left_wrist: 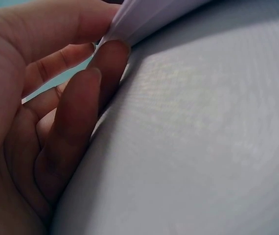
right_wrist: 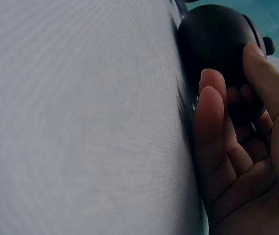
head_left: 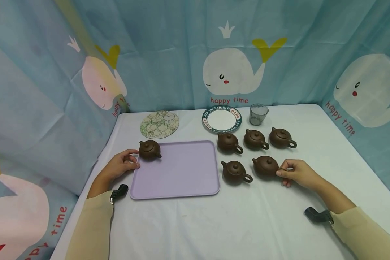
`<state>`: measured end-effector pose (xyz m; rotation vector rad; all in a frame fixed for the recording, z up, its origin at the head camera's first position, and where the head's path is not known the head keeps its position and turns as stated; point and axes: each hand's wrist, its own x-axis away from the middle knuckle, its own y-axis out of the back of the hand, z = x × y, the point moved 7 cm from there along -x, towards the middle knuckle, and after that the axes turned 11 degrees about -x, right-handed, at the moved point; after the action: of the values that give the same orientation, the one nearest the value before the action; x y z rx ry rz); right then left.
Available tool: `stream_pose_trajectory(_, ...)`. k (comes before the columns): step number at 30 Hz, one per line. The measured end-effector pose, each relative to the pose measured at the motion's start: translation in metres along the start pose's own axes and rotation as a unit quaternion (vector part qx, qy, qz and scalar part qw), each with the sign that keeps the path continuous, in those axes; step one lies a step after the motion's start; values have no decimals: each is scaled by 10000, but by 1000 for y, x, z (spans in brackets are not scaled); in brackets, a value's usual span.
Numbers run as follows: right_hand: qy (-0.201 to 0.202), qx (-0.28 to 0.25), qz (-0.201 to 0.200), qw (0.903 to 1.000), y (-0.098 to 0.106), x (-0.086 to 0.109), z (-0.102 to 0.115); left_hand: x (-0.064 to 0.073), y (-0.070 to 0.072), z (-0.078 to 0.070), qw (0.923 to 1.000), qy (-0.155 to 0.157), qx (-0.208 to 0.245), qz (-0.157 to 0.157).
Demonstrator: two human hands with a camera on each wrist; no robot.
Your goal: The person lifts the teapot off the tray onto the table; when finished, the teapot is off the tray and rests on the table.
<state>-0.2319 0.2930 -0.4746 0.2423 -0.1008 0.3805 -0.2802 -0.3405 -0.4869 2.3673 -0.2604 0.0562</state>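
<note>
With thumb and fingers my left hand (head_left: 118,165) pinches the left rim of the lilac tray (head_left: 177,180). The left wrist view shows the thumb on one side of the tray's edge (left_wrist: 144,22) and fingertips on the other. On the tray's far left corner sits a brown teapot (head_left: 149,150), its spout pointing left. To the right of the tray my right hand (head_left: 297,173) grips the handle of another brown teapot (head_left: 265,166), which is upright with its lid on. In the right wrist view this teapot (right_wrist: 215,41) looks dark, and the fingers partly hide it.
Next to the held teapot stands a similar teapot (head_left: 235,172). Behind are three more: left (head_left: 227,142), middle (head_left: 255,139) and right (head_left: 280,138). Farther back lie a patterned round mat (head_left: 160,125), a green-rimmed plate (head_left: 221,119) and a glass (head_left: 258,115). Curtains (head_left: 169,72) enclose the white table.
</note>
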Motion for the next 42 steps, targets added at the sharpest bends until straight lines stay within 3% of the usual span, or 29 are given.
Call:
stream_pose_trajectory(9,-257,611,-401,9970,7,3,2,1,0,-1,9999,126,-77,-2)
stream_pose_trajectory(13,-296,897,-607,9937,14,5,14,2,1,-3,9999,106,-85,13)
stream_pose_trajectory(18,-13,1075,-816,9908,17,6,41,1,1,-2,9999,88,-118,-7)
stream_pose_trajectory(22,404,1123,-789,9897,6,-1,67,1,2,0,9999,94,-99,-28)
stream_pose_trajectory(29,963,850,-286,9913,-38,-31,110,2,-1,0,9996,230,-167,2)
stream_pose_trajectory(36,1184,468,509,9906,-105,-72,148,-1,-3,5,9992,292,-285,30)
stream_pose_trajectory(42,1335,-167,762,9880,-172,-108,156,-1,-2,5,9992,281,-275,-10)
